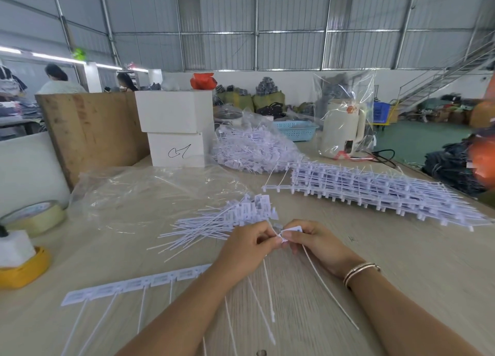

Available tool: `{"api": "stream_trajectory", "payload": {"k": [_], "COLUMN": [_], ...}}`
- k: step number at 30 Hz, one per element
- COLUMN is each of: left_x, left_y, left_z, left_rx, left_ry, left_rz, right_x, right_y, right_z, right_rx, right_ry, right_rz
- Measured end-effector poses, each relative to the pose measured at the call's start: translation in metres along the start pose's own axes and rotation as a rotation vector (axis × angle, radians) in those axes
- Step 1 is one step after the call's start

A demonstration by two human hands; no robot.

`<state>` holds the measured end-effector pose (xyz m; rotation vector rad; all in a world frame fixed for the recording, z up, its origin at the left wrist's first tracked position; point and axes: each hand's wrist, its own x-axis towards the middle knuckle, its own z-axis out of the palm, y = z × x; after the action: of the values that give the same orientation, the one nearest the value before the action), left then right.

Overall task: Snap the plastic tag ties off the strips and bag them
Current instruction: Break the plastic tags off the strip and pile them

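Note:
A white strip of tag ties (128, 286) runs across the near table from the lower left up under my left hand (246, 245), which grips its right end. My right hand (313, 241) pinches the head of a single tag tie (293, 230) at that end, its thin tail trailing down toward me. Just beyond my hands lies a loose pile of separated ties (222, 221). A stack of full strips (375, 192) lies to the right. An empty clear plastic bag (150, 192) is spread on the table at the left.
A clear bag full of ties (251, 149) sits behind the pile. Two white boxes (175, 130), a wooden board (91, 130), a tape roll (34, 216), a yellow holder (24, 270) and a bagged kettle (342, 127) stand around. People work at the far left.

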<state>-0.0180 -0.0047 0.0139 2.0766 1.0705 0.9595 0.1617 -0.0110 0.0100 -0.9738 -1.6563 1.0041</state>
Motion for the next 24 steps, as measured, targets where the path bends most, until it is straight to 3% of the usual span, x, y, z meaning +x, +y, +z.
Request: {"api": "stream_trajectory", "payload": {"k": [13,24], "left_x": [0.0019,-0.0004], "left_y": [-0.0048,-0.0075], "left_z": [0.0018,0.0049], "left_rx": [0.081,0.344], "left_ry": [0.009,0.055], "left_rz": [-0.009,0.075], "right_x": [0.0033,0.0044], "right_y": [0.0047,0.0054], "right_z": [-0.0019,-0.0024], "right_rx": [-0.078,-0.068], "right_ry": [-0.003,0.019], "right_rz": [0.039,0.088]}}
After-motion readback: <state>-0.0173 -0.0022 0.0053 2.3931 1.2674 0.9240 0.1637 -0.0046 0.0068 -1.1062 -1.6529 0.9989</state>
